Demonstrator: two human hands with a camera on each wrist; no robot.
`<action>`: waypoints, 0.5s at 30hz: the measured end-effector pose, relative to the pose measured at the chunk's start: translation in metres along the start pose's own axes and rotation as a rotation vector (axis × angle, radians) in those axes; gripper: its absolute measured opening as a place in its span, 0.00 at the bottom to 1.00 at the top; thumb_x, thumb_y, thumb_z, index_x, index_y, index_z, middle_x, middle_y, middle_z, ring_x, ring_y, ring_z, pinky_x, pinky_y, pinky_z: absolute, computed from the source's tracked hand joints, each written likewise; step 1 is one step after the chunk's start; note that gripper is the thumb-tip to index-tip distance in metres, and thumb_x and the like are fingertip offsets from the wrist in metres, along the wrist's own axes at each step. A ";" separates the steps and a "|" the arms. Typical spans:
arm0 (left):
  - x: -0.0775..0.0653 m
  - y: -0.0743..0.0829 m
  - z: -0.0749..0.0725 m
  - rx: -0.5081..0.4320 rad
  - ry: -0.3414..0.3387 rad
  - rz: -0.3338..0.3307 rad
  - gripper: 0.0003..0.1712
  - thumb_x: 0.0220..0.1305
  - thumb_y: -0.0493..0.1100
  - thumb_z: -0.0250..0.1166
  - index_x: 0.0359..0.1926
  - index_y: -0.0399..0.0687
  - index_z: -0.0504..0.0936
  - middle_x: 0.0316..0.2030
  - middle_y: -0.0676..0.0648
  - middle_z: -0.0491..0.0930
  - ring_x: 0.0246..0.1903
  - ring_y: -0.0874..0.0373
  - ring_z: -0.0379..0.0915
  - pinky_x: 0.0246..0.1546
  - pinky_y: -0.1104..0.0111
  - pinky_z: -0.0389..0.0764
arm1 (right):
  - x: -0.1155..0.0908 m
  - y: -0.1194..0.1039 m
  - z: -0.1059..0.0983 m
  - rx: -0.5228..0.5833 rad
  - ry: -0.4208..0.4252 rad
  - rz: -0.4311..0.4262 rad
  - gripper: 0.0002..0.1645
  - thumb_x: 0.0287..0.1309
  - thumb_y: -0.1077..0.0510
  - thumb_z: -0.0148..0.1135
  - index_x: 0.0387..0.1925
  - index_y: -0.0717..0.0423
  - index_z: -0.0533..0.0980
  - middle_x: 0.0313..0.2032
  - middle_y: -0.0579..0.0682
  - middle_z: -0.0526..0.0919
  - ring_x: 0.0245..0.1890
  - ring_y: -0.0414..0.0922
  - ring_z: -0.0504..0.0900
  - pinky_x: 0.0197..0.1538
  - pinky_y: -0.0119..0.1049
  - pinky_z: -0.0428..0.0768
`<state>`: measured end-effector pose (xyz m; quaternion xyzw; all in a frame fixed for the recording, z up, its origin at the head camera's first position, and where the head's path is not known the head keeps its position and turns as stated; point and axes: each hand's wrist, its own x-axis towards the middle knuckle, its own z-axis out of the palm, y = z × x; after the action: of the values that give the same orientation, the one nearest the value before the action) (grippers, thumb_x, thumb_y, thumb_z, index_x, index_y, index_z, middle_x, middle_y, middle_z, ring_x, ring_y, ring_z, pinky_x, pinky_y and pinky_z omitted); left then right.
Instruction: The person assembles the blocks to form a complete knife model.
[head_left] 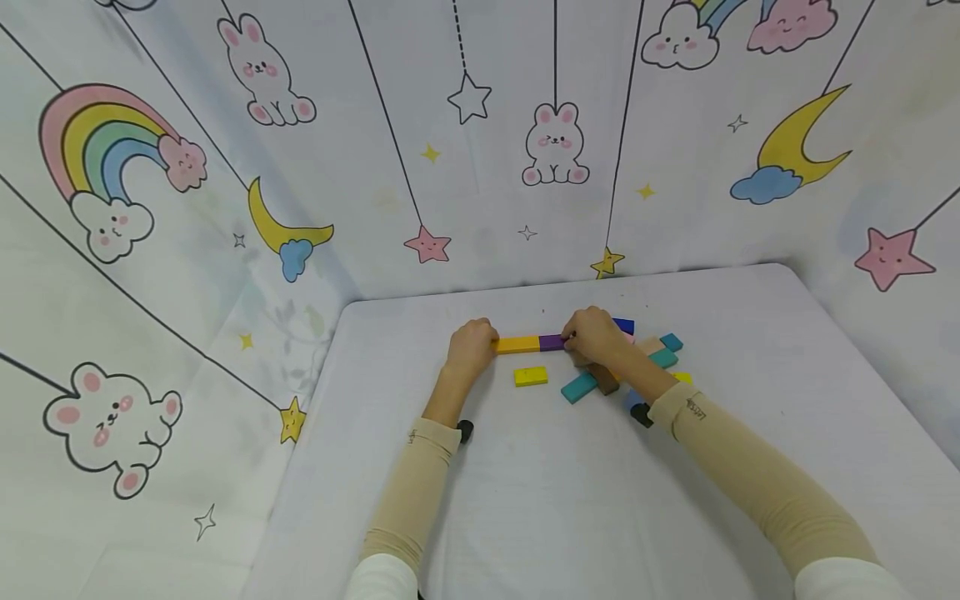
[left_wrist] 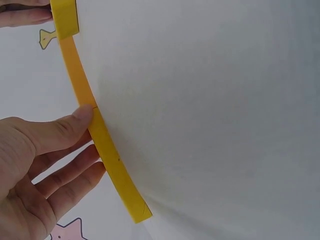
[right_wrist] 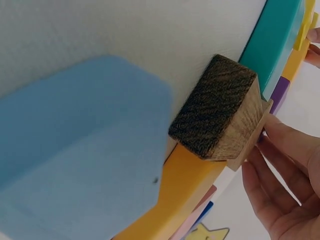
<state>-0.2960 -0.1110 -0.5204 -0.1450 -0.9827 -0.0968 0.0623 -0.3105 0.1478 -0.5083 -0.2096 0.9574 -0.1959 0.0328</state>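
In the head view, my left hand (head_left: 471, 346) is at the left end of a straight row of blocks. An orange block (head_left: 519, 344) lies in the row, with a purple block (head_left: 552, 342) against its right end. The left wrist view shows a yellow block (left_wrist: 119, 167) continuing the row; my left thumb overlaps its joint with the orange one, other fingers behind, pinching it. My right hand (head_left: 596, 333) pinches the purple block's right end, mostly hidden behind a brown block (right_wrist: 220, 107) in the right wrist view.
A loose yellow block (head_left: 531, 377) lies in front of the row. Around my right hand are a teal block (head_left: 579, 387), a dark blue block (head_left: 624, 326) and several other coloured blocks, partly under the forearm. A patterned cloth (head_left: 480, 208) stands behind the white table (head_left: 525, 517).
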 end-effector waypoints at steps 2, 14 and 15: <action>0.000 0.000 0.000 0.001 0.005 0.002 0.11 0.63 0.34 0.73 0.46 0.43 0.93 0.42 0.46 0.86 0.44 0.51 0.84 0.49 0.60 0.85 | 0.000 -0.001 0.000 0.008 -0.007 0.013 0.11 0.66 0.63 0.69 0.48 0.59 0.89 0.50 0.58 0.89 0.53 0.58 0.83 0.60 0.55 0.79; -0.004 0.000 0.001 0.028 -0.053 0.075 0.16 0.65 0.37 0.73 0.53 0.51 0.90 0.48 0.48 0.84 0.45 0.51 0.79 0.49 0.61 0.85 | 0.002 0.001 0.001 0.038 -0.012 0.024 0.11 0.65 0.63 0.70 0.47 0.59 0.89 0.48 0.58 0.90 0.51 0.58 0.81 0.59 0.55 0.79; -0.005 0.000 0.001 0.029 -0.060 0.081 0.16 0.65 0.37 0.72 0.54 0.51 0.90 0.49 0.48 0.84 0.44 0.51 0.78 0.48 0.61 0.84 | 0.002 0.001 0.001 0.037 -0.011 0.021 0.11 0.65 0.63 0.70 0.47 0.59 0.89 0.48 0.58 0.90 0.51 0.58 0.81 0.59 0.55 0.79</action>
<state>-0.2915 -0.1117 -0.5216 -0.1865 -0.9788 -0.0754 0.0389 -0.3127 0.1472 -0.5095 -0.1999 0.9555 -0.2123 0.0438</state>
